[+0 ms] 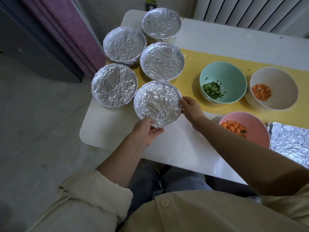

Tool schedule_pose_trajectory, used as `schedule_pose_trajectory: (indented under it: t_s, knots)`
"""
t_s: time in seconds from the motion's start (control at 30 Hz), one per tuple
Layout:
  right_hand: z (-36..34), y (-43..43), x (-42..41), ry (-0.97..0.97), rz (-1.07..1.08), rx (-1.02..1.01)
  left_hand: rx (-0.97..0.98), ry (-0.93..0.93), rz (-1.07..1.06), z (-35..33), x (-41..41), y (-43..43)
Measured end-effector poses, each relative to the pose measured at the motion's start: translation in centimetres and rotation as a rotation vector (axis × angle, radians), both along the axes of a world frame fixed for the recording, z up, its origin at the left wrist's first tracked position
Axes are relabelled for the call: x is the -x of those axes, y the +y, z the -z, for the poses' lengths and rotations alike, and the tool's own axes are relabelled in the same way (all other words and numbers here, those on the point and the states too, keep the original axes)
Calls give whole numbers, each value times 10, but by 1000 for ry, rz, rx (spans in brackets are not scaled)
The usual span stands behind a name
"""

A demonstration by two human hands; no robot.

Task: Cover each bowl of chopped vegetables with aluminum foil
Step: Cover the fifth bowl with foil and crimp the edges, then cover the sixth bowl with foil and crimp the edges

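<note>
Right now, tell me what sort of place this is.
Likely a home, not a commercial kitchen: a white table with a yellow runner, a radiator behind it, and a purple curtain.

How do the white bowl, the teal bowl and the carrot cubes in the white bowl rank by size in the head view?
1. The white bowl and the teal bowl: nearly alike, too close to rank.
2. The carrot cubes: clearly smallest.

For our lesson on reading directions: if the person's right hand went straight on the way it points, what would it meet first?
The right hand points left, and its fingers grip the rim of the nearest foil-covered bowl, so that bowl comes first. Behind it, probably, another foil-covered bowl.
</note>
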State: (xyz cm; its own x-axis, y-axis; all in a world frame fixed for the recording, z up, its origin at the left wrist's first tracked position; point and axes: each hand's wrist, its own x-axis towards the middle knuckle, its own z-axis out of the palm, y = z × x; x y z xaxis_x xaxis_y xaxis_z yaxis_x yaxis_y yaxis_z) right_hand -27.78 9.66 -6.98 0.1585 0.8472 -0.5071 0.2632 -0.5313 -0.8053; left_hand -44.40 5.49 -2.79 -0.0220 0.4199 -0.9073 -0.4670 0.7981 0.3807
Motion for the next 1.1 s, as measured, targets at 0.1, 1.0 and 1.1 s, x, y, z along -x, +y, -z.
schedule_pose_trajectory:
  t_s: [0.1,1.0,1.1]
  knots:
    - [-14,-8,-7,-25,10,-36,-29,20,53,3,1,-4]
    - [-16,-214,-130,374,705,213,-318,159,961,-3,-136,-56]
    - [-13,-208,-154,224,727,121,-349,175,900,2,-158,-58]
